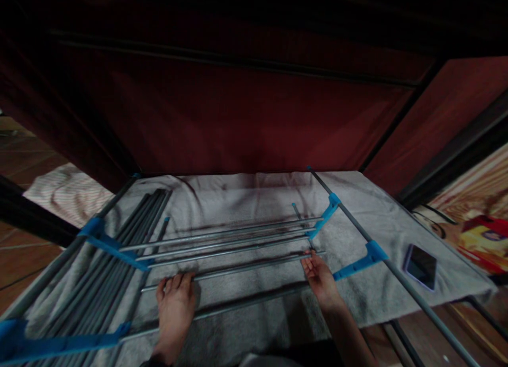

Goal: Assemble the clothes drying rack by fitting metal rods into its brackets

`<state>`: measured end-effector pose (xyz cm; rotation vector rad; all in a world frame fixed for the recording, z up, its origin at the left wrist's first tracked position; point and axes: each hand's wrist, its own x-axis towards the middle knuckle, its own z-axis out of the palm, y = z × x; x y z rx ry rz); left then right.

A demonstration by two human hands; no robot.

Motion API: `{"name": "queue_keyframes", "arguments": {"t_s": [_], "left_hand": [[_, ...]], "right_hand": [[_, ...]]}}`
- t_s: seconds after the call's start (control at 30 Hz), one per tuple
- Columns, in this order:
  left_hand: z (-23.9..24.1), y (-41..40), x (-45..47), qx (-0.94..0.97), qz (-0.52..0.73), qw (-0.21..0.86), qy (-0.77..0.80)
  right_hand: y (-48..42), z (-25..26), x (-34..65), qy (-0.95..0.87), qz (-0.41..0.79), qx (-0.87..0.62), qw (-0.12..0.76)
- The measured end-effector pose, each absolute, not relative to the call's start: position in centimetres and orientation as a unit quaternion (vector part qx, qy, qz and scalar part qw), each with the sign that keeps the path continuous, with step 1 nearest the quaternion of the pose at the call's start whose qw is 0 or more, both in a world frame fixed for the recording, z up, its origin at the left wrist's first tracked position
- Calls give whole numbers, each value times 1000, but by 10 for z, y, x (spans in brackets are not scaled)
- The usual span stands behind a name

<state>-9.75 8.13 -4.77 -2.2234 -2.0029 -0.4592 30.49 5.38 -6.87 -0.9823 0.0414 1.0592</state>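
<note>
My left hand [177, 303] is closed over the left part of a thin metal rod [246, 267]. Its left tip sticks out past my fingers. Near the other end, my right hand [319, 274] pinches the same rod, whose right tip shows beyond the fingers. The rod lies across the lower part of a partly built rack, between its blue plastic brackets [357, 263]. Behind it, several similar rods [230, 233] span from the left blue bracket [115, 245] to the right blue bracket [325, 217]. A thicker crossbar [254, 297] runs below the held rod.
A pale cloth [238, 197] lies under the rack. Several loose grey tubes [119, 266] are bundled at the left. A phone [421, 266] rests on the cloth at right, near a red and yellow package [486, 240]. A dark red panel [254, 118] stands behind.
</note>
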Motion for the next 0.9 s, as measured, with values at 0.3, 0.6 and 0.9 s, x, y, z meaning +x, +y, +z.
{"name": "queue_keyframes", "arguments": {"t_s": [0.3, 0.6, 0.9], "left_hand": [[-50, 85, -96, -761, -153, 9, -630], [-54, 83, -95, -773, -159, -2, -615], [-32, 78, -82, -812, -103, -25, -573]], "right_hand": [[54, -73, 313, 17, 479, -485, 731], [53, -70, 318, 10, 479, -492, 727], [44, -59, 311, -43, 498, -480, 721]]}}
